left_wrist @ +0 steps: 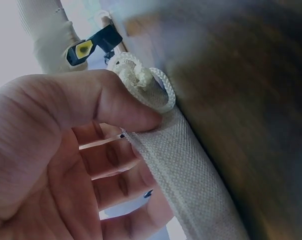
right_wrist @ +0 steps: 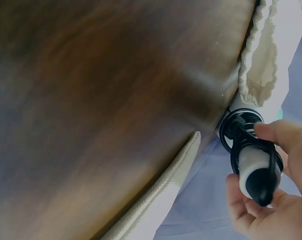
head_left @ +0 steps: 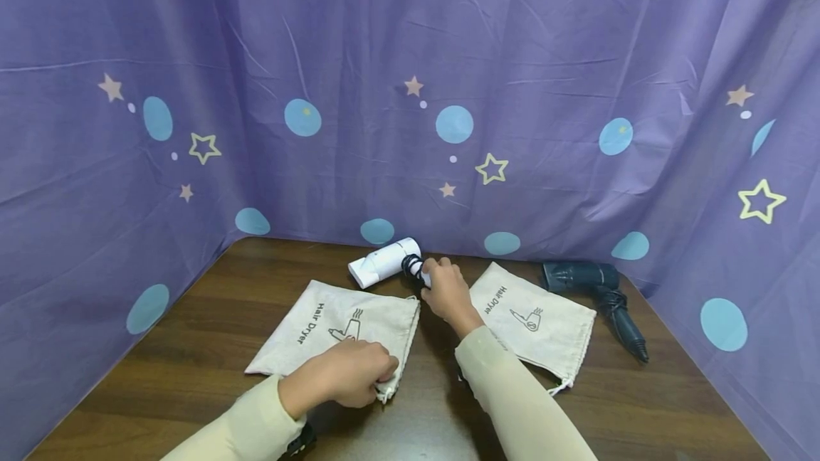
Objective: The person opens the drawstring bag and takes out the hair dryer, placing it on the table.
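On the left lies a cream drawstring bag (head_left: 374,304) printed "Hair Dryer". My left hand (head_left: 351,374) is at its near right corner; in the left wrist view the thumb and fingers pinch the bag's hemmed edge (left_wrist: 186,165) beside the knotted drawcord (left_wrist: 143,77). Farther back, a white hair dryer (head_left: 384,263) lies near the curtain. Its handle (right_wrist: 253,162), wound with black cord, is gripped by my right hand (head_left: 448,295). The right wrist view shows thumb and fingers around that handle. The bag's mouth is partly hidden by my left hand.
A second cream bag (head_left: 512,304) lies to the right, partly behind my right forearm. Beyond it rests a dark hair dryer (head_left: 579,276), its cord wrapped at the handle. A purple patterned curtain (head_left: 384,191) borders the wooden table (head_left: 410,432) at the back and sides.
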{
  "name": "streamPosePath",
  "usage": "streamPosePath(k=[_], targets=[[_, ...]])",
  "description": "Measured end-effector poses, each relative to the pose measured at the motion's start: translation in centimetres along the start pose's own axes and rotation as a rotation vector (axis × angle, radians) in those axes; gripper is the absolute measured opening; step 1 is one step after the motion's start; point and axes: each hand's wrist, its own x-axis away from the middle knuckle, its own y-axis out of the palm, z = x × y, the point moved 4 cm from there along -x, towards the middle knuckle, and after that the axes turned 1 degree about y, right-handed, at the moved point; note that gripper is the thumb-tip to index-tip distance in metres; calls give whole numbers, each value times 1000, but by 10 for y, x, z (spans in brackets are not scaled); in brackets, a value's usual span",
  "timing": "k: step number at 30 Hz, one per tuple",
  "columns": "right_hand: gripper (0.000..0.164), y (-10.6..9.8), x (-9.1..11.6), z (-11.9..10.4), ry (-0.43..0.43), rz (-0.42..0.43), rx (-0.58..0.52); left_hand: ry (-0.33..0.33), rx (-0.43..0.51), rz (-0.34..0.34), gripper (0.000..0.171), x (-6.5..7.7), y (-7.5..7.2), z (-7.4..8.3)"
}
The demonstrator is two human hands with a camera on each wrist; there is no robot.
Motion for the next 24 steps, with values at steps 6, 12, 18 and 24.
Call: streamPosePath(k=[6,12,18,24], targets=[[44,1,1,0,-15,-17,94,-3,-9,-8,40,-1,1,0],[47,2,0,-4,-19,-81,174,-8,1,-22,41,-1,1,0],[52,2,0,-9,-25,-108,237,-7,13,-22,41,0,1,0],[55,1,4,-11,-35,-128,265,2,7,-18,39,0,1,0]])
